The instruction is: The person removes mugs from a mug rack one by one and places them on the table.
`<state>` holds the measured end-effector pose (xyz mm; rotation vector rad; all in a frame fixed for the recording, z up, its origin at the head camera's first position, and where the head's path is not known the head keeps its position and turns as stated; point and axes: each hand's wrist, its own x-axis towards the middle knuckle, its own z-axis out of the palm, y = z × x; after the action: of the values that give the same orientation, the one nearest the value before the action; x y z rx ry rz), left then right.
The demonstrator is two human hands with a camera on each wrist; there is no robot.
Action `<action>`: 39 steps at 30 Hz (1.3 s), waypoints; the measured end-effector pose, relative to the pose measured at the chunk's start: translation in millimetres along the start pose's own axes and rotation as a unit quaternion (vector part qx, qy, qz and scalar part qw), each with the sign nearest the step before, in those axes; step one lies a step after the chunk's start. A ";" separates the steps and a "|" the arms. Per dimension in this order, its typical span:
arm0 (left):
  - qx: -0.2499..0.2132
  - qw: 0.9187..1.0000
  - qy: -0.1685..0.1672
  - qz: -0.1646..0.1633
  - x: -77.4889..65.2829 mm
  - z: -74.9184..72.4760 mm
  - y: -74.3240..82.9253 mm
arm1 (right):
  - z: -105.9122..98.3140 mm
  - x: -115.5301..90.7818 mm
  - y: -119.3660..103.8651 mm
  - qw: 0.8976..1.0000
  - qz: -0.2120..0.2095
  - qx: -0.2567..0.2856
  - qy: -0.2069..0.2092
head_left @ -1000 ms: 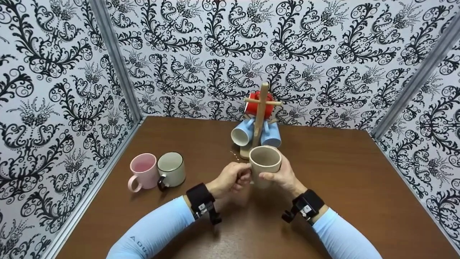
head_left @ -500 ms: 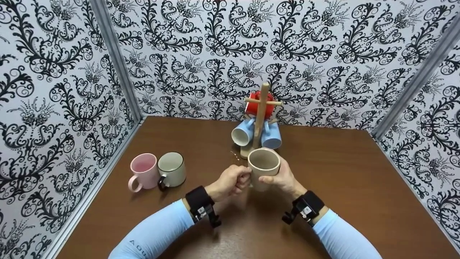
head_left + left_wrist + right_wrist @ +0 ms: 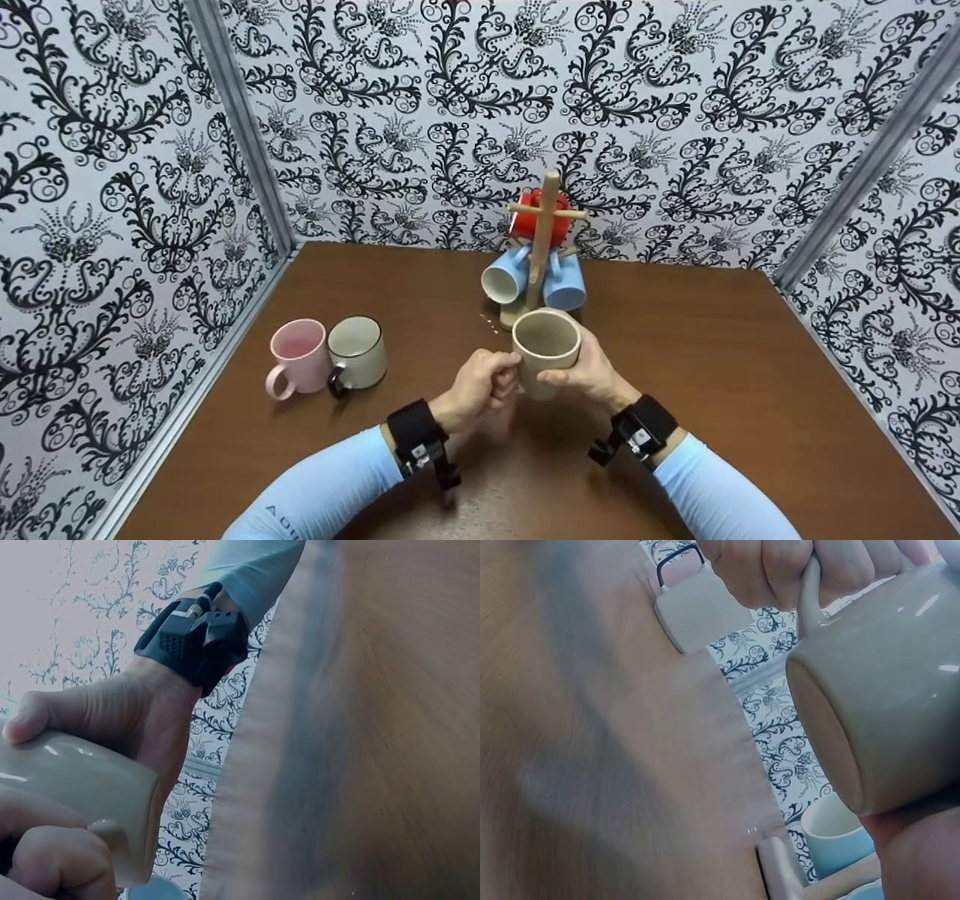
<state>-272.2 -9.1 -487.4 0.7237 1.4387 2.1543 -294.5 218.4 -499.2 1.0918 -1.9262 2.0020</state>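
Both hands hold a beige mug (image 3: 544,360) above the table, in front of the mug tree. The left hand (image 3: 484,382) has its fingers curled round the handle on the mug's left side; part of the handle (image 3: 810,596) shows beneath those fingers in the right wrist view. From the right, the right hand (image 3: 592,371) wraps the body, thumb across the near side. In the left wrist view the mug (image 3: 90,780) lies between the curled left fingers (image 3: 60,859) and the other hand. The mug's bottom is off the table in the right wrist view.
Behind the beige mug stands a wooden mug tree (image 3: 541,247) with a red mug (image 3: 527,223) and two light-blue mugs (image 3: 501,279) hanging on it. A pink mug (image 3: 304,364) and a grey-white mug (image 3: 364,356) with black handle stand on the brown table (image 3: 712,375) at left. Patterned walls enclose it.
The beige mug and both hands have shifted slightly left and toward the person. The hold of both hands stays the same, and the other mugs have not moved.
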 end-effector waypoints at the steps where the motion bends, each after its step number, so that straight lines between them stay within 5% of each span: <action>1: 0.005 1.000 0.004 0.001 -0.7 0.5 0.4 | -0.2 0.2 -0.5 1.000 0.004 -0.004 0.000; 17: 0.034 0.999 0.011 0.011 -5.7 4.9 0.3 | -6.6 2.2 -14.4 0.999 0.034 -0.004 -0.040; 23: 0.074 0.996 0.049 0.009 -7.3 5.2 1.0 | -12.5 1.8 -19.2 0.998 0.047 -0.005 -0.036; 31: 0.107 0.988 0.106 0.030 -9.8 3.4 4.7 | -26.6 -5.8 -24.7 0.995 0.067 0.068 -0.023; 39: 0.095 0.987 0.118 0.047 -11.4 -1.7 6.8 | -39.4 -13.9 -23.5 0.997 0.064 -0.032 -0.025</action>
<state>-265.1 -19.8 -483.7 0.6281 1.7841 2.2566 -286.2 263.3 -484.7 1.0367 -2.1199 1.9775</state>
